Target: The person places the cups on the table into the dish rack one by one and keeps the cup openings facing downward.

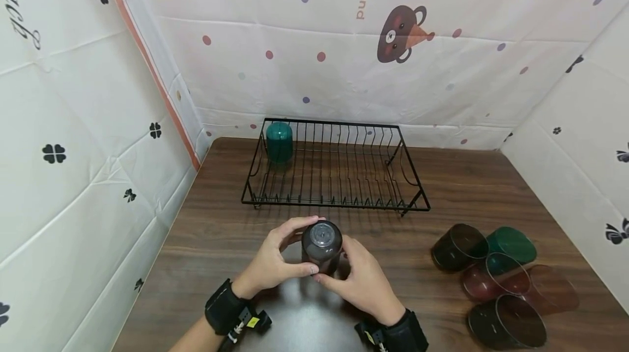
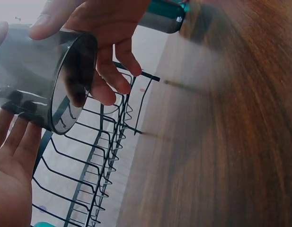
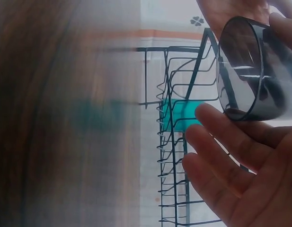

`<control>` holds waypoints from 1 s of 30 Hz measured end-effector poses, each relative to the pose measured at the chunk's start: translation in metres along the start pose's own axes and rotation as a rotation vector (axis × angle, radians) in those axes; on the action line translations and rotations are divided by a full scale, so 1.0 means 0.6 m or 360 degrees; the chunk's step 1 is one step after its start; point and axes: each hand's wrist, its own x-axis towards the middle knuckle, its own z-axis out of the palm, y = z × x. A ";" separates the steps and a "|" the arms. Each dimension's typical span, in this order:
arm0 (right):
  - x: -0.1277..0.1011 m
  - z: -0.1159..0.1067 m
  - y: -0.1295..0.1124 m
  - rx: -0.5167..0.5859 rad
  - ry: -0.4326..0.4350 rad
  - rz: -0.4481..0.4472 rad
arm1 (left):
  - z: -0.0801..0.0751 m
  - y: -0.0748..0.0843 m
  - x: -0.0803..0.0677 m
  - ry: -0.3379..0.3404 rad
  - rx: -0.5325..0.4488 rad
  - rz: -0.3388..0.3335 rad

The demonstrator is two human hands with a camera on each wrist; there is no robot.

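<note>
A smoky grey drinking glass (image 1: 322, 242) is held upside down in front of the rack, its base facing up and its open rim pointing down toward the table. My left hand (image 1: 277, 262) grips it from the left, thumb at the near side and fingers around the far side. From the right, my right hand (image 1: 362, 278) holds it between thumb and forefinger. In the right wrist view the other fingers (image 3: 216, 165) of that hand spread loosely below the rim. A teal glass (image 1: 279, 143) stands upside down in the left back corner of the black wire rack (image 1: 339, 204).
On the right of the wooden table (image 1: 206, 243) several glasses stand close together: a dark one (image 1: 452, 251), a green one (image 1: 516, 243), reddish ones (image 1: 552, 289) and another dark one (image 1: 506, 324). Printed cloth walls (image 1: 295, 79) enclose the back and sides.
</note>
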 end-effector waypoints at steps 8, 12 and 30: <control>0.001 0.001 0.000 0.0017 -0.0025 -0.0036 | 0.003 -0.005 0.001 -0.0021 0.0002 0.0019; 0.001 0.000 0.000 0.0002 -0.0024 -0.0024 | 0.004 -0.007 0.000 -0.0019 0.0021 0.0044; 0.004 0.000 -0.002 0.0011 -0.0058 0.0086 | 0.000 -0.003 0.003 0.0011 0.0143 -0.0082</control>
